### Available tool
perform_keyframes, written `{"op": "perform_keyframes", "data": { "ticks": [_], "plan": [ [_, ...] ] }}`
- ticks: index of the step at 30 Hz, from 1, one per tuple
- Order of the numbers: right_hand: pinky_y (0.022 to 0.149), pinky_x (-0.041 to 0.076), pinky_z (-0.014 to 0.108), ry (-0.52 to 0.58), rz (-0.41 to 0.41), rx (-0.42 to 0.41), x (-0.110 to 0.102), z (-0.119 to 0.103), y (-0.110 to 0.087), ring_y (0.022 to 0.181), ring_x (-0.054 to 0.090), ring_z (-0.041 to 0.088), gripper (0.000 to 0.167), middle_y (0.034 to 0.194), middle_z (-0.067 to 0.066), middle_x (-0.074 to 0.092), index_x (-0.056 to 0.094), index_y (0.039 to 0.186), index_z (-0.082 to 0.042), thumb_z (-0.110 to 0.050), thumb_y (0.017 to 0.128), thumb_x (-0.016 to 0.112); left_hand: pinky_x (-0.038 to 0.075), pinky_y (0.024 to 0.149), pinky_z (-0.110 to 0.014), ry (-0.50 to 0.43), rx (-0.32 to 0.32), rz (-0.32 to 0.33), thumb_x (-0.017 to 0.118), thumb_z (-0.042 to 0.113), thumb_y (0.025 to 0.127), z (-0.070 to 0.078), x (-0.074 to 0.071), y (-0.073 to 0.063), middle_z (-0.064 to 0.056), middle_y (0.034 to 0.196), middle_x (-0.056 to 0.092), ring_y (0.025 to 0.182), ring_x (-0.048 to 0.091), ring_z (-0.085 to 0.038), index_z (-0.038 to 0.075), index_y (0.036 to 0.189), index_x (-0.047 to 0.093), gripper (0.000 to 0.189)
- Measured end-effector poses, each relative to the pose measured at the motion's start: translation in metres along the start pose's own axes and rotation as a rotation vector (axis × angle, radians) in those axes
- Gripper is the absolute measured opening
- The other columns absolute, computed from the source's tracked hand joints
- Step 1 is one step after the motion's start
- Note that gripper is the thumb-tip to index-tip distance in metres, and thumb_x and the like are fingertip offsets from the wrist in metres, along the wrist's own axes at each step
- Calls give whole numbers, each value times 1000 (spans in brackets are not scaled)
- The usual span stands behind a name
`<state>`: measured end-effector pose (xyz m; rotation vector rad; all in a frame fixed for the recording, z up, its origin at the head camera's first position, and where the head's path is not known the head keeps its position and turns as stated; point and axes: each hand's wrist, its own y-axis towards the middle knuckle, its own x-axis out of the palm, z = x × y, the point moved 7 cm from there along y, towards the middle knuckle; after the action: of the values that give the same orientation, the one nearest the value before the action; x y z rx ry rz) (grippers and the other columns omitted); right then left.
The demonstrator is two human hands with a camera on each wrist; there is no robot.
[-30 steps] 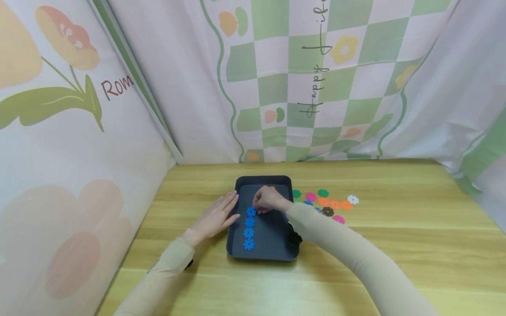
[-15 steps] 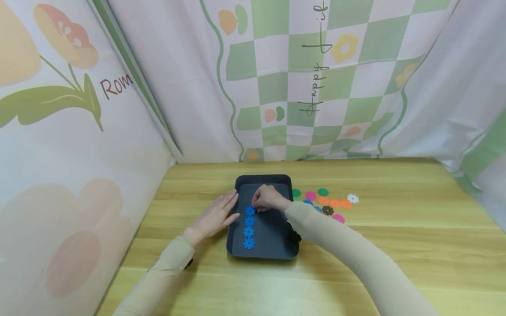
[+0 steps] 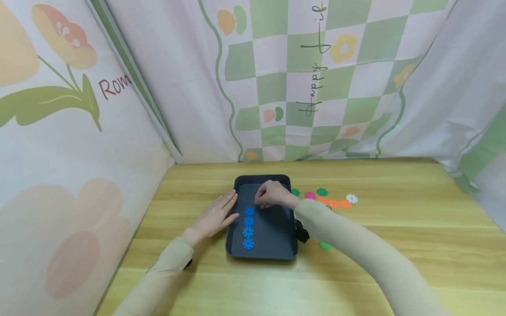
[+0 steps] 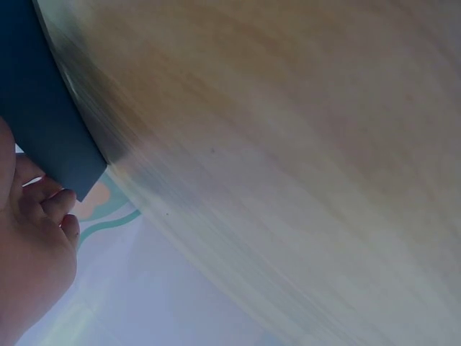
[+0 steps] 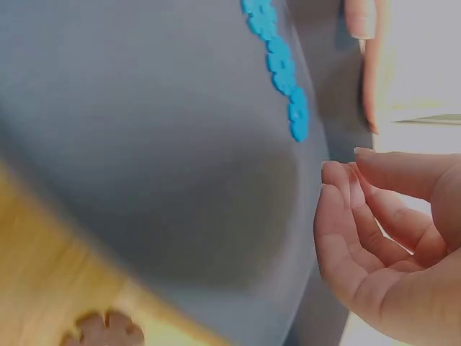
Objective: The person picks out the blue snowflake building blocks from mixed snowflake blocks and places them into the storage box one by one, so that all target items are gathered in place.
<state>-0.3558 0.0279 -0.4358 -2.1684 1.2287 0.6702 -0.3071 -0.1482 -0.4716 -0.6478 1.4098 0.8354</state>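
Several blue flower-shaped plastic discs (image 3: 248,231) form a column along the left side of a dark grey tray (image 3: 276,245). The left hand (image 3: 213,216) rests on the tray's left rim with fingers extended, and the left wrist view has its fingers at the tray's edge. Over the tray's far half, just right of the top disc, is the right hand (image 3: 272,193). Its fingers (image 5: 338,216) are loosely bent and nothing shows between them and the thumb. In the right wrist view the blue discs (image 5: 281,65) lie on the tray floor, apart from this hand.
Right of the tray, orange discs (image 3: 334,203), a pink disc (image 3: 310,195), green discs (image 3: 322,192) and a white disc (image 3: 352,198) lie on the wooden table (image 3: 415,210). The right sleeve (image 3: 356,237) covers part of this group. A patterned curtain (image 3: 272,87) hangs behind.
The right hand has let go at the top blue disc and moved slightly up and right. Its sleeve now covers other loose discs and uncovers a green one. The left hand stays put.
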Motion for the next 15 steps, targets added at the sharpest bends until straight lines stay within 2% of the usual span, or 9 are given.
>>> {"op": "perform_keyframes", "data": {
  "ticks": [9,12,15],
  "plan": [
    [83,62,42,32,-30,-89,-37,4,-29,88,72,30,18,100,21,74,72,103,2,-11,95,64,28,125,-44,2,1,0,41,45,106,2,-1,-1,-15,164,24,152,28,-28,2,156,27,67],
    [85,61,45,43,-25,-92,-51,12,-40,88,71,26,19,104,24,72,70,105,3,-12,96,62,27,125,-44,5,1,1,41,45,106,2,0,-1,-15,165,24,152,28,-28,2,156,27,67],
    [79,61,42,26,3,-94,-65,24,-50,83,70,24,19,102,24,72,70,105,4,-11,96,62,28,125,-44,7,6,7,41,45,106,2,-1,-1,-15,165,24,152,28,-28,2,156,27,67]
  ]
}}
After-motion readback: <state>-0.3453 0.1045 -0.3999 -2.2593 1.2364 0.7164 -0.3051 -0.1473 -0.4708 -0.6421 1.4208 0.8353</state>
